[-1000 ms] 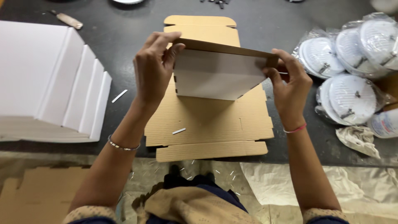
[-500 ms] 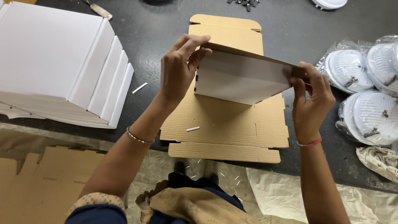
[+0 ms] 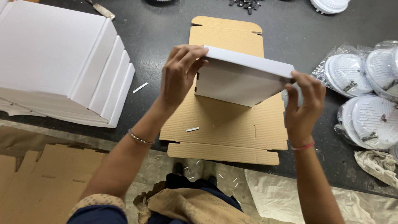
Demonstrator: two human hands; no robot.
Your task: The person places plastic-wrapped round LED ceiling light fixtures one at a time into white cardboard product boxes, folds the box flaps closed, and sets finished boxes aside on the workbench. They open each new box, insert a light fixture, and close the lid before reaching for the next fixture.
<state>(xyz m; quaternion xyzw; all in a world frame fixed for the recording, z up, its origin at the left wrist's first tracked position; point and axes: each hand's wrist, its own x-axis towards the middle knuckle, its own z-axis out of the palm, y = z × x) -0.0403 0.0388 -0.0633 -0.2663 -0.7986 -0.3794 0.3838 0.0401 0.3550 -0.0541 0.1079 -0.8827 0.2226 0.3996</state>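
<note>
A white cardboard box panel (image 3: 240, 81), partly folded, is held up above the dark table. My left hand (image 3: 179, 74) grips its left end, fingers curled over the top edge. My right hand (image 3: 304, 101) pinches its right end, thumb toward me. Under it lies a flat brown corrugated box blank (image 3: 226, 128), with its tongue flap pointing away from me. A small white sliver of card (image 3: 192, 129) rests on the brown blank.
A stack of flat white box blanks (image 3: 58, 62) lies at the left. Round white lamp fittings in plastic bags (image 3: 360, 99) sit at the right. The dark table's front edge (image 3: 137, 139) runs before me, with more brown cardboard (image 3: 37, 182) below it on the left.
The held panel has tipped so its white face shows where the brown edge showed before. Both hands stayed on its ends, and the view has shifted right and slightly closer.
</note>
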